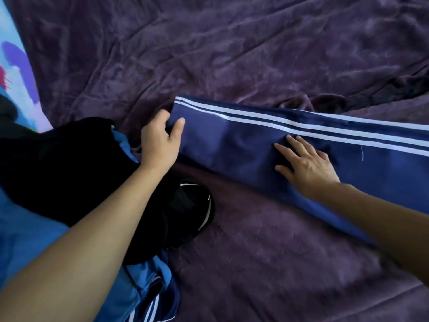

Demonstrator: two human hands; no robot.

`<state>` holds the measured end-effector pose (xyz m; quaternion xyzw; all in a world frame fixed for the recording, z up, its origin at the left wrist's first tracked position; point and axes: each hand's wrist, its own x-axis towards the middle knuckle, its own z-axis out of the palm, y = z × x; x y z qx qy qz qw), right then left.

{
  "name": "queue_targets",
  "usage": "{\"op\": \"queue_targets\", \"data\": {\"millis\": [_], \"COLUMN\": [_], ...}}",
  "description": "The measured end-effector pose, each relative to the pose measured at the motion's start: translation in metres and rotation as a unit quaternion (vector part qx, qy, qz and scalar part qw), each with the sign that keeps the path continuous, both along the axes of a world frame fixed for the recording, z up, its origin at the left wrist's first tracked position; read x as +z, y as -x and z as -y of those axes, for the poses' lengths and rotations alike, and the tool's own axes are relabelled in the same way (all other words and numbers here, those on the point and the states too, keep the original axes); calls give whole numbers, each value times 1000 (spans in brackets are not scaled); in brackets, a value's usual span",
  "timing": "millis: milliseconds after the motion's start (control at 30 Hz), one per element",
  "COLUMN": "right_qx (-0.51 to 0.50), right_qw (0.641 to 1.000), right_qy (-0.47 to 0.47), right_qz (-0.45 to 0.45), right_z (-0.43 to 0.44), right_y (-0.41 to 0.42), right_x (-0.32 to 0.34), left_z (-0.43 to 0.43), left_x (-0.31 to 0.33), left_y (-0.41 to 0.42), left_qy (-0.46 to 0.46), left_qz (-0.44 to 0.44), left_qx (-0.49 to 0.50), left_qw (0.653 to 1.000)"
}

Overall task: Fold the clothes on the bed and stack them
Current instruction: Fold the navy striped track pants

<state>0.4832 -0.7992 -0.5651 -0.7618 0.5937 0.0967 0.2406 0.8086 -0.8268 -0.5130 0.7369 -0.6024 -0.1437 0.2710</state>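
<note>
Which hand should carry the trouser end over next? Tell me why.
Left. The left hand pinches the end of the trousers, thumb on top, so it could likely lift that end over. The right hand lies flat on the cloth further along, better suited to pin the fold.

- The track pants (243, 145) lie flat on the blanket (232, 54), running from the centre out past the right edge.
- The left hand (160, 140) grips their left end.
- The right hand (306, 166) rests flat on their middle.
- A pile of clothes (58, 163) sits left of the pants, under the left forearm.
- A patterned sheet (16, 73) lies at the far left.
- A crumpled garment (394, 87) lies behind the pants, far right.
</note>
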Motion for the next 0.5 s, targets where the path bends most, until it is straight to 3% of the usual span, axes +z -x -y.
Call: {"op": "queue_targets", "data": {"millis": [100, 200, 267, 333, 500], "right_qx": [4, 1, -4, -4, 0], "right_qw": [1000, 1000, 1000, 1000, 999], "right_qy": [-15, -14, -13, -12, 6], "right_qz": [-13, -14, -14, -19, -38], "right_z": [6, 3, 1, 1, -2], "right_y": [-1, -3, -5, -7, -11], "right_x": [5, 4, 3, 2, 0], "left_z": [8, 7, 4, 7, 19], "left_x": [8, -4, -12, -19, -41], "left_y": [-7, -16, -17, -16, -12], "left_qy": [-28, -213, -301, -334, -269], "left_qz": [95, 158, 108, 31, -197], "left_qx": [64, 127, 182, 212, 215], "left_qw": [993, 956, 930, 918, 918]}}
